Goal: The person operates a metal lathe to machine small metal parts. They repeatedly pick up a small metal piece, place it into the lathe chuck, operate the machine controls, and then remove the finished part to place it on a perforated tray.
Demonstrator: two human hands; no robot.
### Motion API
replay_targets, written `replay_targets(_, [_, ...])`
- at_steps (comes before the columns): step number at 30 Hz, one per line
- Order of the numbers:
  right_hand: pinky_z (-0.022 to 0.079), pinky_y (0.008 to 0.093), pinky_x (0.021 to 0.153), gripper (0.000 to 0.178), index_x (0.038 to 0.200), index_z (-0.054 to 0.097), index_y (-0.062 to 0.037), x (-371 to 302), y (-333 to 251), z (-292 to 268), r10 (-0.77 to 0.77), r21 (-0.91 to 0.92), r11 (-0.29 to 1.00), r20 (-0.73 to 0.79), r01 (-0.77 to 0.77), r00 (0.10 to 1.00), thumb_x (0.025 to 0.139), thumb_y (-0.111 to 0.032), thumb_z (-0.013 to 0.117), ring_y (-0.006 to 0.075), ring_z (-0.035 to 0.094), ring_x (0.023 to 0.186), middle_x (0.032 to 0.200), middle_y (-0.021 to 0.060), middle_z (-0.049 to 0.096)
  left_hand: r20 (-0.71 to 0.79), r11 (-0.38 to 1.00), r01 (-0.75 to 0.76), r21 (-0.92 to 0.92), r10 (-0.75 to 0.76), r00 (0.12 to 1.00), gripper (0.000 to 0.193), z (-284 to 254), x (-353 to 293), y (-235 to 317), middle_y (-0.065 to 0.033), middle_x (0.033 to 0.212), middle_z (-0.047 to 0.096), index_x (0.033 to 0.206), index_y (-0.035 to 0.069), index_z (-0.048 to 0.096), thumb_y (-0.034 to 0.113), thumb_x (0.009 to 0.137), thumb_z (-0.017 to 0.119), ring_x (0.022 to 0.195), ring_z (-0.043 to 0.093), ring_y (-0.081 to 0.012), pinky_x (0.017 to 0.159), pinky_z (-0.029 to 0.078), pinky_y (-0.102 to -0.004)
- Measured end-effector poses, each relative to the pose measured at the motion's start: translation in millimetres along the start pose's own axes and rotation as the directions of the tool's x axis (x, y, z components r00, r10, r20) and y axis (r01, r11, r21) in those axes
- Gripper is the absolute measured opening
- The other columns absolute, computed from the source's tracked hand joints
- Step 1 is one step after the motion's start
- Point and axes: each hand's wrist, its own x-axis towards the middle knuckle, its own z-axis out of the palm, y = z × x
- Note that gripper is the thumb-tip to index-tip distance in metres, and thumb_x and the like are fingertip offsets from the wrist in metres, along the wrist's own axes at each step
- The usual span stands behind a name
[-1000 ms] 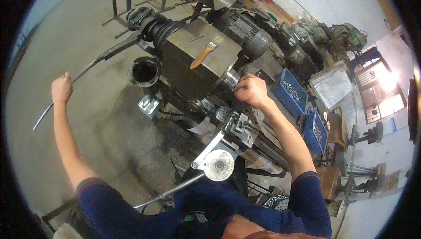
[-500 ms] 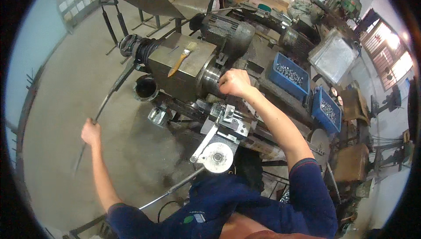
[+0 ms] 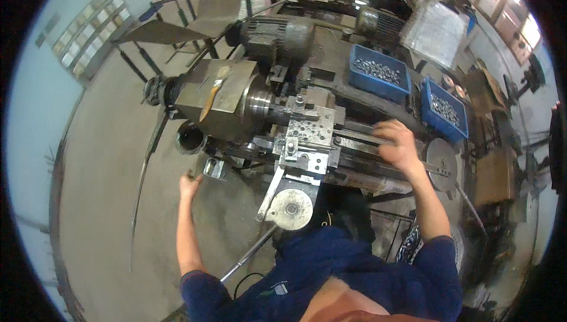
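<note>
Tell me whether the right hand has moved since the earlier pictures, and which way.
Yes. Judged against the silvery metal collar, where it was earlier, the right hand is now farther right, beyond the metal block with holes.

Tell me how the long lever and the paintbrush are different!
The lever is long and thin, while the paintbrush is much shorter. The lever looks grey and dark; the paintbrush has an orange-brown handle. The lever slants over the floor; the paintbrush lies on a metal box. Neither is held.
</note>
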Motion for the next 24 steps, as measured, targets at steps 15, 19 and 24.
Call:
replay_targets(15, [0.047,0.0332,0.079,0.038,0.095,0.065,0.0002,-236,82,-98,0.764,-0.093,0.574,-0.296,-0.813,0.573,0.058,-0.007,0.056,0.0282,0.063,0.085,0.091,0.0168,0.065,0.243,0.753,-0.25,0.609,0.123,0.962,0.036,68,51,9,-0.0165,0.09,0.064,0.111,0.009,0.054,0.021,0.077,0.059,0.086,0.062,-0.0334,0.075,0.05,-0.0427])
replay_targets(19, [0.044,0.0354,0.088,0.051,0.112,0.058,-0.0037,-284,137,-120,0.77,-0.354,0.38,-0.391,-0.854,0.505,0.062,-0.011,0.062,0.0314,0.056,0.103,0.11,0.0181,0.059,0.176,0.86,-0.255,0.441,0.196,0.965,0.048,43,27,-10,-0.0189,0.09,0.063,0.117,0.006,0.053,0.02,0.073,0.065,0.087,0.061,-0.0346,0.076,0.049,-0.0413])
replay_targets(24, [0.043,0.039,0.088,0.064,0.124,0.048,-0.0094,-364,204,-146,0.908,-0.556,0.108,-0.284,-0.824,0.31,0.062,-0.014,0.065,0.0335,0.053,0.106,0.116,0.0186,0.055,0.483,0.964,-0.127,0.233,-0.001,0.876,0.04,-3,-19,5,-0.016,0.087,0.065,0.109,0.004,0.06,0.014,0.071,0.066,0.082,0.063,-0.0262,0.071,0.049,-0.0362])
